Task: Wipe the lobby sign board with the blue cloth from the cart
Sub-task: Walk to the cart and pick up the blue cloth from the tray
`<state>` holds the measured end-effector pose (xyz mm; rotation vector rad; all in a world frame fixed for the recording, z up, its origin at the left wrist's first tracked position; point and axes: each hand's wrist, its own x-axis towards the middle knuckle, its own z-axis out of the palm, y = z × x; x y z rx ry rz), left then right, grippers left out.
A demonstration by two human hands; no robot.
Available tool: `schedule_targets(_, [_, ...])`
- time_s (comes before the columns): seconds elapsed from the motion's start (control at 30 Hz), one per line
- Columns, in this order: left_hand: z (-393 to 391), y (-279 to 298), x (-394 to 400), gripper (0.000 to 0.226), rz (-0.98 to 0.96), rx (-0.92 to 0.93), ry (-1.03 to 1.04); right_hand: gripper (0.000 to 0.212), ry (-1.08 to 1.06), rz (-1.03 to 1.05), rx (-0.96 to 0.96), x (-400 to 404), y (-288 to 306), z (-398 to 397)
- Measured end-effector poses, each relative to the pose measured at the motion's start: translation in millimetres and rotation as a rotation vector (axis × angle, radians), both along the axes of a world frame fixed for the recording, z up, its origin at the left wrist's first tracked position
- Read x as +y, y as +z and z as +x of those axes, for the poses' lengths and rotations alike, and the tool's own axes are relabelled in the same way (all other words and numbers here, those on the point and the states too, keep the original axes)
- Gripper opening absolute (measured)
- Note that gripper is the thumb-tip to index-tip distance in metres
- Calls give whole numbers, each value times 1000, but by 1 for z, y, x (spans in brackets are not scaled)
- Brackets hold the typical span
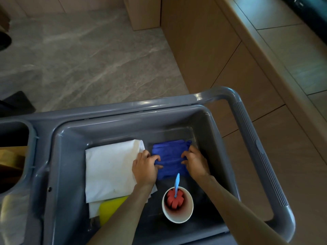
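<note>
A folded blue cloth (pixel 170 157) lies flat in the top tray of the grey cart (pixel 123 128). My left hand (pixel 145 167) rests on its left edge with fingers curled onto the fabric. On the cloth's right edge sits my right hand (pixel 195 160), fingers pinching that side. Both hands grip the cloth while it still lies on the tray floor. No sign board is in view.
Left of the blue cloth lies a folded white cloth (pixel 109 168) over a yellow one (pixel 110 208). A white cup (pixel 177 205) with a red sponge brush stands just below the hands. The cart handle (pixel 261 149) runs on the right, beside wooden panelling (pixel 230 59).
</note>
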<state>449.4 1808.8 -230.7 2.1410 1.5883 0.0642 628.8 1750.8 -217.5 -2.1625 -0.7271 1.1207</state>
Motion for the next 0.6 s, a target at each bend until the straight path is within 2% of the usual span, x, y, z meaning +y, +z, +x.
schedule_targets(0.13, [0,-2,-1,18,-1,-9,-30,10,57,-36,-69,-2,3,1])
schedule_targets(0.3, [1,-1,-2,17,15,-70,-50,13,-29,-37,1,1,5,-1])
schedule_targets(0.4, [1,1,0,16,24,-72,-71,9,120,-78,-138,2,4,3])
schedule_targets(0.5, [-2,3,2,14,19,-89,-108,9,158,-29,-154,-2,8,6])
schedule_targets(0.6, [-4,9,2,17,30,-101,-166,9,440,-33,-367,-6,14,11])
